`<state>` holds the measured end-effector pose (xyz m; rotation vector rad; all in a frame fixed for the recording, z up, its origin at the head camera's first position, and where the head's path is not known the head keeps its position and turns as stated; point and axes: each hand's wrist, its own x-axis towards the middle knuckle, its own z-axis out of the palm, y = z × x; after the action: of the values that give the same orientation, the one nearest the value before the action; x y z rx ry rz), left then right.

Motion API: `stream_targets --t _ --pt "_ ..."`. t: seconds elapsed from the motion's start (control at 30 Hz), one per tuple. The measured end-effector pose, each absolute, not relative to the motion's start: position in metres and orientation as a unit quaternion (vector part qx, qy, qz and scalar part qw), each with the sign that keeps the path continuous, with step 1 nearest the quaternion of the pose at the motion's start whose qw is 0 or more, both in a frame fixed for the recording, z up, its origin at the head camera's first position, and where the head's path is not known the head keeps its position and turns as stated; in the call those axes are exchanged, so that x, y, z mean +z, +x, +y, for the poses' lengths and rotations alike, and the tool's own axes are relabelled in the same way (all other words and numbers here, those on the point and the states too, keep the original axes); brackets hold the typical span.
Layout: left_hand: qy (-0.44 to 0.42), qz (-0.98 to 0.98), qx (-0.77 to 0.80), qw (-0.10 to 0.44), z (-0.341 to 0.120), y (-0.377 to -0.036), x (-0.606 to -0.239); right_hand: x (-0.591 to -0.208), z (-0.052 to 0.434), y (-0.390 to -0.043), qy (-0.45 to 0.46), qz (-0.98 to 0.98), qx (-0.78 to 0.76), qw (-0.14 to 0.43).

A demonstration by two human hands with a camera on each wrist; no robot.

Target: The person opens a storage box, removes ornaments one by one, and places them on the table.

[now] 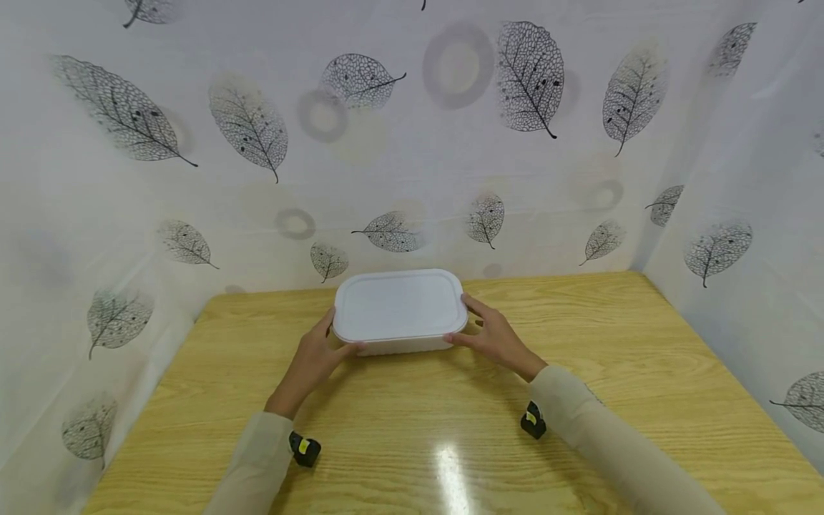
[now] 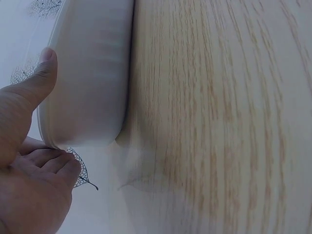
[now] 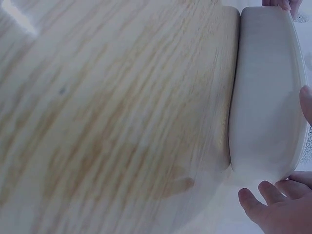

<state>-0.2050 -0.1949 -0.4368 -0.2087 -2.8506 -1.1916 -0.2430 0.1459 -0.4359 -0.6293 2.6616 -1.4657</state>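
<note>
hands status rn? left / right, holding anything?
Left hand: holds the left end of the white lidded box, thumb on its rim.
Right hand: holds the box's right end, fingers along its side.

The scene is viewed from above and behind by the head camera, facing forward and down. Each wrist view is taken low and close, along the table (image 1: pixel 579 400). The white box (image 1: pixel 399 309) is shared by all three.

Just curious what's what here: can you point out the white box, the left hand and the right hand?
white box (image 1: pixel 399 307), head view, middle of its lid.
left hand (image 1: pixel 313 361), head view, back of the hand.
right hand (image 1: pixel 496 336), head view, back of the hand.
</note>
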Motion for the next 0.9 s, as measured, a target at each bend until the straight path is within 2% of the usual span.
stream_targets --t 0.9 --pt "-0.072 -0.915 -0.396 0.032 -0.1964 -0.2014 -0.4320 -0.4275 0.1456 -0.2398 -0.186 0.878 -0.441 0.009"
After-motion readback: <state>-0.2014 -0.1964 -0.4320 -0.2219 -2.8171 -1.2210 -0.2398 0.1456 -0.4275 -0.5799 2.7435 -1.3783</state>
